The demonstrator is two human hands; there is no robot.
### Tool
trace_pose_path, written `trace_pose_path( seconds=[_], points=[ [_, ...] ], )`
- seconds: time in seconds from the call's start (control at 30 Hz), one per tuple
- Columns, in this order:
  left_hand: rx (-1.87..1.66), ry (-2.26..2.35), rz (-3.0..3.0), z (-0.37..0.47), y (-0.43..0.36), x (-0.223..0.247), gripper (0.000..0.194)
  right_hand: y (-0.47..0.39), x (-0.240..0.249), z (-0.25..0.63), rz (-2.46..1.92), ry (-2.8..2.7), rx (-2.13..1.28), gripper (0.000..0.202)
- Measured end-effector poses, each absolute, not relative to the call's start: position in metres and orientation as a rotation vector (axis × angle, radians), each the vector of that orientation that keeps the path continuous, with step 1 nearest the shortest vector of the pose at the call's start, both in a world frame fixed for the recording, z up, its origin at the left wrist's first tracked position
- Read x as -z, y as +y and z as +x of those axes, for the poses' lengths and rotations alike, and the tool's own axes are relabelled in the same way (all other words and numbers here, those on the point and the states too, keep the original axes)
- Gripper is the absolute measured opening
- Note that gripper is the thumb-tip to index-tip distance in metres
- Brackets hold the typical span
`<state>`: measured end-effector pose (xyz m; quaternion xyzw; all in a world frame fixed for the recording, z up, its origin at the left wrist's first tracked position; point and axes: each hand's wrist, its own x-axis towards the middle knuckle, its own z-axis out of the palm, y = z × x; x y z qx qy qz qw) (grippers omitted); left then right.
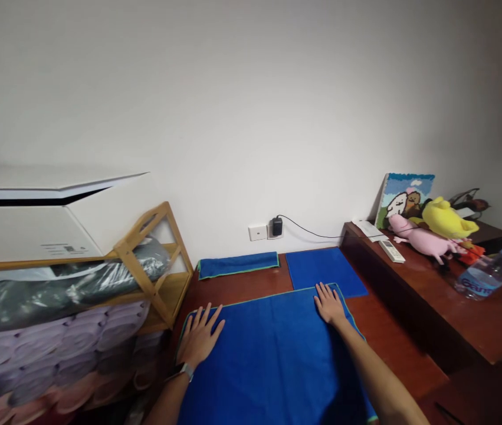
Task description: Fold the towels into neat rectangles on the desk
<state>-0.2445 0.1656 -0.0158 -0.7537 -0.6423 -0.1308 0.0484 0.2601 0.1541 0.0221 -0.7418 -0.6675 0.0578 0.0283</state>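
A dark reddish-brown wooden table top carries a large blue cloth with a green hem, spread flat under the fingers of the left hand and right hand. Beyond the left fingertips lies a folded blue towel strip by the wall. Just past the right fingertips lies a smaller flat blue cloth, touching the large cloth's far edge.
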Motion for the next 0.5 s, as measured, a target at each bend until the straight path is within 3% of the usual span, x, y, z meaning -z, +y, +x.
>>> trace_pose_path(
  seconds=[0.27,0.5],
  points=[
    [0.396,-1.965,-2.320,-0.247,0.170,0.020,0.067,0.147,-0.010,0.156,-1.678,-2.364,-0.204,0.066],
    [0.390,-1.966,-2.321,-0.251,0.172,0.024,0.066,0.154,-0.014,0.257,-2.099,-2.166,-0.212,0.066]
  ],
)
